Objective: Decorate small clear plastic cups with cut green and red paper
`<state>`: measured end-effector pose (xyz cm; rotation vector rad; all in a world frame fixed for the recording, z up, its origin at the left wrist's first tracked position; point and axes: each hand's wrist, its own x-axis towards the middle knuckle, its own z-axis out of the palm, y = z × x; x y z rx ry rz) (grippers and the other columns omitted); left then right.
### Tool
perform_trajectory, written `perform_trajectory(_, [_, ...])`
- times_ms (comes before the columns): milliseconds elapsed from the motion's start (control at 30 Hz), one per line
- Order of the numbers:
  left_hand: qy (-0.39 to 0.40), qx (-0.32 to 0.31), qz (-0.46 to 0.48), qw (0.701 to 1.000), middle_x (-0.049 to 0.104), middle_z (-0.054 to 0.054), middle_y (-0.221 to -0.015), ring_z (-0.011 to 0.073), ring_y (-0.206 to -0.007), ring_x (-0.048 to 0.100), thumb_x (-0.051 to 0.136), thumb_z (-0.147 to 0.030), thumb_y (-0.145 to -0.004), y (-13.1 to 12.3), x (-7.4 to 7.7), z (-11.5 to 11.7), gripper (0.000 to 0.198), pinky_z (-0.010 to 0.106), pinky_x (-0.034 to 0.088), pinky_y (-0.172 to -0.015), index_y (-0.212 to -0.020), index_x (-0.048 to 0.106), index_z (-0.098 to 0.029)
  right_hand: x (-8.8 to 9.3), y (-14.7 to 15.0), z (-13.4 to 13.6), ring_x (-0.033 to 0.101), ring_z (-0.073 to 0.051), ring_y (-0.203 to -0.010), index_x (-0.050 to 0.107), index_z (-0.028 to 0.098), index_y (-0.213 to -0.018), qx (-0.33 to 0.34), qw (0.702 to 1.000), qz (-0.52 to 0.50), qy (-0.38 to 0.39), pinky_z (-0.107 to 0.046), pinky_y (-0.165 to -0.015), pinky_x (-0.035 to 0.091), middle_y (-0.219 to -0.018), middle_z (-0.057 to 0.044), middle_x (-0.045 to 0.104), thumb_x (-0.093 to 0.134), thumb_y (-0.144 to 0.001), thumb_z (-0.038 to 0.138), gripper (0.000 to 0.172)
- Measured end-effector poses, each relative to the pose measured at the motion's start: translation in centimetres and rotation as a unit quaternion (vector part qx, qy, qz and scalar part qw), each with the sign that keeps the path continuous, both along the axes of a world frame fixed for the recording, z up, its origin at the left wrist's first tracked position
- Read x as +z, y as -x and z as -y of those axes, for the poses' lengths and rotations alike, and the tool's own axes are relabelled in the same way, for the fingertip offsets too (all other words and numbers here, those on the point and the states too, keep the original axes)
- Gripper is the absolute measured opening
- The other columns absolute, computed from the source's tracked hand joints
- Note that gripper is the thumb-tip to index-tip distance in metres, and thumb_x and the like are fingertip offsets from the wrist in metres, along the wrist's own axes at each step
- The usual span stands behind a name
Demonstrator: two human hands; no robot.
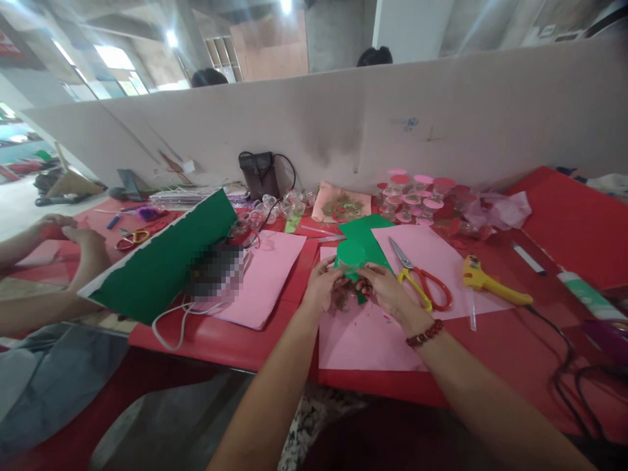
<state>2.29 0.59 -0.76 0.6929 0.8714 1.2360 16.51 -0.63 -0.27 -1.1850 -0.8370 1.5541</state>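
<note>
My left hand and my right hand meet over a pink paper sheet on the red table. Both pinch a small clear plastic cup capped by a green paper disc, the fingers curled round its sides. A green paper sheet lies just behind the cup. Scissors with red and yellow handles rest on pink paper right of my right hand. A yellow glue gun lies further right, its black cord trailing off the table edge.
A large green sheet tilts up at left. Another person's hands work at far left. Pink-lidded clear cups cluster at the back by the partition wall. A black pouch, a marker and a glue tube lie around.
</note>
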Motion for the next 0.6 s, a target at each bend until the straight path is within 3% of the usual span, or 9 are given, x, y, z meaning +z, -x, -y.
perform_trajectory(200, [0.017,0.033,0.003,0.999,0.074,0.003,-0.078,0.0136,-0.066,0.067,0.084,-0.019,-0.051,0.2,0.1,-0.2,0.040,0.026,0.051,-0.069,-0.088,0.068,-0.015,0.2,-0.1,-0.2,0.050,-0.012,-0.048,0.055,0.022,-0.061,0.004,0.999,0.018,-0.041,-0.026,-0.045,0.035,-0.054,0.002,0.058,0.077,-0.064,0.044,0.031])
perform_trajectory(367, [0.034,0.065,0.019,0.997,0.071,0.001,-0.070,0.0121,-0.058,0.064,0.084,-0.020,-0.049,0.5,0.6,-0.5,0.036,0.023,0.048,-0.058,-0.079,0.065,-0.016,2.2,-3.0,0.2,0.048,-0.012,-0.048,0.055,0.022,-0.062,-0.035,0.984,0.128,-0.118,-0.027,-0.050,0.038,-0.055,0.001,0.058,0.068,-0.074,0.049,0.032])
perform_trajectory(467, [0.028,0.063,0.035,0.997,0.070,0.001,-0.066,0.0118,-0.057,0.063,0.080,-0.014,-0.050,0.5,0.9,-0.5,0.030,0.023,0.048,-0.057,-0.074,0.064,-0.016,2.9,-6.9,0.9,0.063,-0.017,-0.068,0.064,0.024,-0.086,-0.056,0.929,0.305,-0.199,-0.031,-0.066,0.047,-0.077,-0.002,0.069,0.066,-0.075,0.041,0.021])
perform_trajectory(533, [0.032,0.067,0.045,0.996,0.070,0.001,-0.065,0.0117,-0.056,0.063,0.076,-0.010,-0.050,0.4,1.0,-0.4,0.027,0.022,0.047,-0.056,-0.073,0.063,-0.016,2.7,-9.8,1.7,0.066,-0.023,-0.091,0.065,0.023,-0.098,-0.081,0.854,0.476,-0.196,-0.035,-0.081,0.048,-0.098,-0.007,0.072,0.067,-0.074,0.035,0.027])
perform_trajectory(600, [0.046,0.070,0.052,0.995,0.071,0.001,-0.066,0.0120,-0.056,0.063,0.073,-0.008,-0.050,0.4,1.0,-0.4,0.026,0.023,0.048,-0.056,-0.073,0.063,-0.016,1.8,-12.3,2.6,0.065,-0.029,-0.101,0.066,0.020,-0.099,-0.085,0.788,0.588,-0.161,-0.039,-0.087,0.046,-0.107,-0.013,0.071,0.064,-0.076,0.036,0.028])
